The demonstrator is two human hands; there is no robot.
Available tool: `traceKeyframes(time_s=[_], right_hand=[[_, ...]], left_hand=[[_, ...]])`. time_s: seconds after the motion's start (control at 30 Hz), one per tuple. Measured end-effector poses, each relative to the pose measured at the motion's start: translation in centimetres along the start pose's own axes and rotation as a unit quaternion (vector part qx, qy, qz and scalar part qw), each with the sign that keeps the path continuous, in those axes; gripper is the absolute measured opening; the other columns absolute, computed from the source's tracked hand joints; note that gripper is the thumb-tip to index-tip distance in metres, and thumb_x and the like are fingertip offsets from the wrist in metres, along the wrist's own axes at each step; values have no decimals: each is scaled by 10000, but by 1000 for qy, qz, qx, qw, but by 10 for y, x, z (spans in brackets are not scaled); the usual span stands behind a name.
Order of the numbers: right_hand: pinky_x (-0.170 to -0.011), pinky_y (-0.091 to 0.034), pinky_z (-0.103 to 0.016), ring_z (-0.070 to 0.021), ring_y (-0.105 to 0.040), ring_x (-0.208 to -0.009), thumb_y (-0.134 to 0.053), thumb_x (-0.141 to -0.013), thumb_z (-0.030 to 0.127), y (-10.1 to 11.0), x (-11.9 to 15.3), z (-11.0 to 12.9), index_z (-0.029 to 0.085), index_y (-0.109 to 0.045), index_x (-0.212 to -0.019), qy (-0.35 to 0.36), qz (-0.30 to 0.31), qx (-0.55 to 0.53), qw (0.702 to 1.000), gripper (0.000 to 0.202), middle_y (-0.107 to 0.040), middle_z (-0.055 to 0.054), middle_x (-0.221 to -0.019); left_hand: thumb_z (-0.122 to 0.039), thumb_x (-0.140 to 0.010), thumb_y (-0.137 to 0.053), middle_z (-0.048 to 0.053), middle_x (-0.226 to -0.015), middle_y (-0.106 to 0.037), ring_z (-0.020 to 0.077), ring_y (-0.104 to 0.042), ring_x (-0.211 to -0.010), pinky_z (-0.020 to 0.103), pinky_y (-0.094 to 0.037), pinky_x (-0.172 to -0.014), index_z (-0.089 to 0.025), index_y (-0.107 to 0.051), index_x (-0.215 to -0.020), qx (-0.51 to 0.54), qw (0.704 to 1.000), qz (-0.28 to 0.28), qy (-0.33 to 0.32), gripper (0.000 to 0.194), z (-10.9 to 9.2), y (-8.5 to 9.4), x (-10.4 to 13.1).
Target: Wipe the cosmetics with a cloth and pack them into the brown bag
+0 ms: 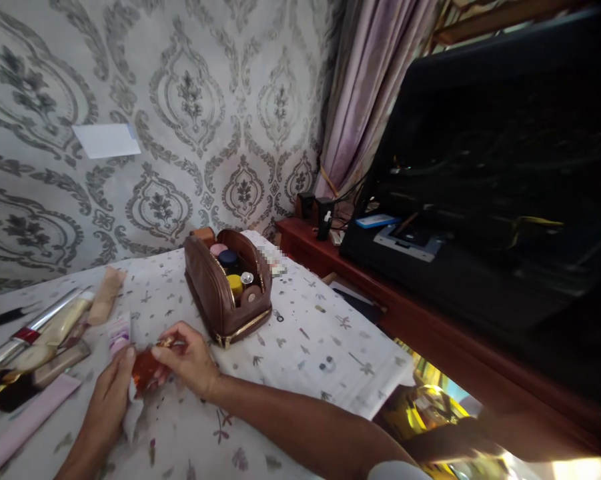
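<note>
At nine o'clock, cosmetic tubes (pixel 55 327) lie fanned on the bench (pixel 305 347). The left hand (pixel 111 393) cradles a small amber bottle (pixel 147 372) from below, fingers curled against it along with a white tissue (pixel 131 417). The right hand (pixel 190 360) meets it from three o'clock, fingers pinching the bottle's gold cap end (pixel 166 343). The bottle's long axis runs from seven toward one o'clock, between both hands. At one o'clock of the hands, close by, stands an open brown pouch (pixel 220 293), packed with small jars.
</note>
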State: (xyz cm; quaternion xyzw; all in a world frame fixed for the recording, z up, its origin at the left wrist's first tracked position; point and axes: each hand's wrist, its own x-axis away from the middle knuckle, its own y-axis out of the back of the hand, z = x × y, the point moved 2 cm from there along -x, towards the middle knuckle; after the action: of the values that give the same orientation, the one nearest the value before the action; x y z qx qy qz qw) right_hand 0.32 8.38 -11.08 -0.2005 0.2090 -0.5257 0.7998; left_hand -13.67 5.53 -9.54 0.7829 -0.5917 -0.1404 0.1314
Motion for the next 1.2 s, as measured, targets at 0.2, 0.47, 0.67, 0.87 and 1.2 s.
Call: traceKeyframes(time_s=[0.2, 0.47, 0.67, 0.87, 1.2], right_hand=[[-519, -485, -222, -84, -563, -512, -822, -619, 568, -3, 3, 5, 177, -665, -958, 2, 70, 8, 998, 541, -627, 42, -686], [-431, -468, -200, -94, -558, -461, -811, -662, 476, 3, -5, 6, 192, -656, -854, 35, -47, 6, 998, 377, -620, 55, -596], [-361, -414, -182, -80, -530, -422, -809, -674, 447, 4, -7, 2, 186, -611, -751, 11, -45, -3, 999, 336, -617, 49, -620], [-425, -453, -187, -85, -554, -479, -850, -628, 366, -1, -4, 1, 172, -653, -779, -23, -4, 15, 1000, 315, -633, 43, -645], [-810, -508, -313, -203, -648, -873, -804, -716, 393, 0, -4, -2, 197, -700, -931, 12, 28, 103, 994, 309, -722, -42, -935]], left_hand=[[-853, -638, -542, 0, -560, -613, 205, -566, -562, 319, -468, -559, -189, -605, -702, 86, 993, -17, 84, 670, 6, 0, -3], [-668, -862, -443, 57, -917, -685, 205, -631, -755, 329, -507, -700, -184, -592, -1178, 34, 997, -26, -63, 597, -2, -1, 0], [-444, -936, -407, 6, -818, -621, 180, -576, -730, 304, -437, -736, -204, -575, -1015, -87, 984, 2, -154, 303, -12, 1, 10], [-432, -966, -344, -41, -650, -474, 154, -479, -617, 275, -373, -624, -222, -492, -796, -55, 989, -27, -137, 308, -10, 3, 4], [-442, -966, -338, -8, -747, -581, 170, -567, -733, 288, -439, -719, -228, -490, -823, -21, 990, -48, -130, 300, -7, 3, 1]])
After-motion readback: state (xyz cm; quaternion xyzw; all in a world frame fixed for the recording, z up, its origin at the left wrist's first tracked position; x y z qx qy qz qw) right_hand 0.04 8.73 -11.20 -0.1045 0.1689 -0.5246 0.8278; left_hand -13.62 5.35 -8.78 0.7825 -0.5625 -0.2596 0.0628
